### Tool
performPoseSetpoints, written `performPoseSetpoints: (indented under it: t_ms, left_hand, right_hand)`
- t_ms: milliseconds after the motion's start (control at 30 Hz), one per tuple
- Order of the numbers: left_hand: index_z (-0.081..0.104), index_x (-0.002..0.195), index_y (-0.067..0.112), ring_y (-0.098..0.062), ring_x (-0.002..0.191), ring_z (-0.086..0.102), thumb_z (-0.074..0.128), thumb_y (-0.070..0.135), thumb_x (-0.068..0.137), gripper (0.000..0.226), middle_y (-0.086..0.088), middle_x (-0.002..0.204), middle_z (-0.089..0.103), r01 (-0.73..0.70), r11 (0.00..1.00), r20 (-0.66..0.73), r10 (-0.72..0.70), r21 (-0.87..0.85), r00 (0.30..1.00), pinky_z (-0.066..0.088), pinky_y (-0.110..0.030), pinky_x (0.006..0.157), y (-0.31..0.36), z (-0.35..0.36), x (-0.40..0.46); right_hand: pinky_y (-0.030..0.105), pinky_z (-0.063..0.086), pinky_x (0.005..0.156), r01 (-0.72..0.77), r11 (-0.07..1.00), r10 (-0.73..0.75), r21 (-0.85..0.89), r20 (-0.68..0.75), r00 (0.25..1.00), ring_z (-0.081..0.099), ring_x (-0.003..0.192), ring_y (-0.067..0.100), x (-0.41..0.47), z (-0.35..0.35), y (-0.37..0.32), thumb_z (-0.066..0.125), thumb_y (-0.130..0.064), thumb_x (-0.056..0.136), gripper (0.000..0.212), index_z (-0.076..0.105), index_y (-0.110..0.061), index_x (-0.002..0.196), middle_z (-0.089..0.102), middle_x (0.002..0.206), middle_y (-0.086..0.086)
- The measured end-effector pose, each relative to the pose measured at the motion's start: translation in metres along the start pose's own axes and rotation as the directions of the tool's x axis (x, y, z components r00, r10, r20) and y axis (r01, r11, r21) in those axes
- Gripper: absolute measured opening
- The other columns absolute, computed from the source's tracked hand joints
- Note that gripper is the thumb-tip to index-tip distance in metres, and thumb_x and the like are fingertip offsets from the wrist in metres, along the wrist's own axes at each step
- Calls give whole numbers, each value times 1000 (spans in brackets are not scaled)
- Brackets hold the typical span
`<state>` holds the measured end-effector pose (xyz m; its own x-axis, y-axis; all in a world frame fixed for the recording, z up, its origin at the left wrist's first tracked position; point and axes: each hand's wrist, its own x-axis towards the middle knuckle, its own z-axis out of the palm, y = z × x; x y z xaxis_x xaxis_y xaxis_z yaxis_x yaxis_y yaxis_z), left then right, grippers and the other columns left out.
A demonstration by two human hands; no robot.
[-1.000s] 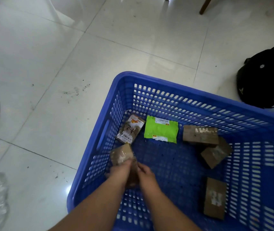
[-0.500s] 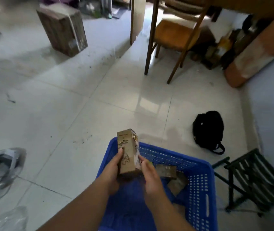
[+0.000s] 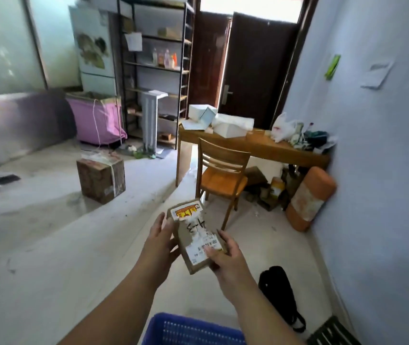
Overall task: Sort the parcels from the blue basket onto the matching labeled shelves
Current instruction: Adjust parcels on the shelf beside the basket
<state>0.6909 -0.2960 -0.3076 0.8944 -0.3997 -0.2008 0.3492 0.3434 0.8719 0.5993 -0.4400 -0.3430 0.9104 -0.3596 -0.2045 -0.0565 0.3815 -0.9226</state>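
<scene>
Holding a small brown cardboard parcel [image 3: 196,235] in front of us at chest height, we have both hands on it: our left hand [image 3: 160,241] cups its left edge with the fingers curled behind, and our right hand [image 3: 224,255] grips its lower right corner, thumb pressed on the white shipping label. The parcel is tilted, its top leaning away from us and to the left. A yellow-and-red sticker sits at its upper end, and handwritten marks that look like "4-3" run across the middle, partly over torn white paper. Below our forearms, the rim of the blue basket [image 3: 193,328] shows at the bottom edge of the view. A black bag [image 3: 279,292] lies on the floor just to its right. Farther ahead stand a wooden chair [image 3: 222,175] and a cluttered wooden table [image 3: 255,145]. Against the far wall is a dark metal shelf rack [image 3: 155,68], well apart from us, and a taped cardboard box [image 3: 101,179] rests on the floor to the left.
</scene>
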Motion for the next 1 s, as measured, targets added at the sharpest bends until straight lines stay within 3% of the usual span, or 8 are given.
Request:
performPoseSetpoints:
  t_ms: [67,133,267,367,467,567,767,1000]
  left_hand:
    - [35,146,33,-27,110,63,55,37,97,53,-6,131,58,-11,999,34,9,44,999,54,-42,83,33,2,-8]
    - [45,141,29,-24,100,67,57,33,96,47,-5,115,68,-8,988,115,-10,151,993,55,-35,72,72,8,-17]
    - [53,132,35,-28,101,70,61,21,93,43,-8,110,73,1,948,299,-101,318,949,57,-41,83,114,11,-38]
    - [52,133,31,-31,108,68,61,13,92,46,-13,119,69,-29,948,429,-117,318,896,54,-47,91,130,18,-46]
    - [53,134,16,-31,105,69,60,7,90,45,-15,118,69,-85,984,382,19,155,924,55,-47,87,132,34,-45]
    - [47,140,18,-35,110,66,65,1,85,60,-18,125,64,-136,991,335,134,-18,933,55,-48,86,131,53,-38]
    - [49,139,24,-28,114,65,60,0,90,56,-13,129,63,-214,973,347,231,-86,909,57,-31,81,134,86,-54]
    - [58,129,34,-13,114,63,41,25,104,31,3,118,71,-269,955,314,220,121,924,49,-26,85,117,93,-68]
  right_hand:
    - [41,57,85,0,997,6,-73,80,997,69,105,32,-10,-1,-43,71,4,79,57,52,-19,128,65,122,14]
    - [42,57,84,1,990,24,-140,182,983,67,105,34,-20,-1,-87,73,4,72,61,55,-18,126,63,122,17]
    - [46,56,83,52,982,-8,-181,233,973,65,109,39,-22,3,-158,79,-4,66,65,61,-24,125,58,129,20]
    - [47,56,85,159,983,-149,-96,107,983,69,104,34,-18,15,-191,78,-9,76,58,60,-28,127,59,130,14]
    - [45,50,98,200,970,-213,-138,-80,974,63,113,27,-27,36,-202,70,-35,87,49,53,-36,133,58,134,5]
    - [43,45,105,207,960,-228,-191,-99,969,52,127,28,-41,58,-192,61,-52,89,58,41,-40,142,47,143,0]
    - [39,50,101,361,888,-382,-286,-23,924,54,122,14,-56,86,-178,60,-39,94,42,48,-55,131,56,134,-14]
    - [46,49,103,423,867,-459,-263,-92,884,56,123,16,-62,57,-173,59,-32,95,42,52,-69,113,60,132,-13]
